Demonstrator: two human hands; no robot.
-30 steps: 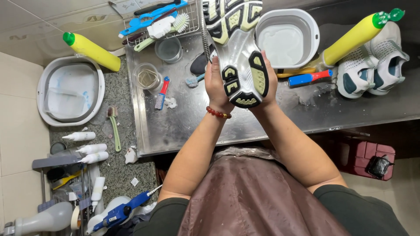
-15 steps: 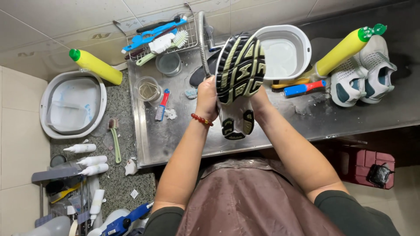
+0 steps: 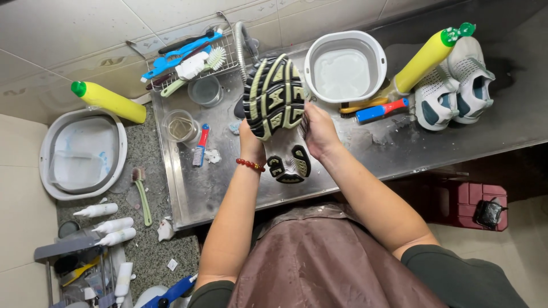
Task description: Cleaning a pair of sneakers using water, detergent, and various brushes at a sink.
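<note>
Steel counter, tiled wall | left hand and right hand clasp upturned sneaker

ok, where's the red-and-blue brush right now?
Head view: the red-and-blue brush lies on the steel counter, left of the left hand, just below the glass cup.

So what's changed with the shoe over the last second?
The shoe, sole up, has tilted so its toe end rises toward the wall. The left hand and right hand keep their grip on its sides. The white basin and pair of sneakers stayed put.
</note>
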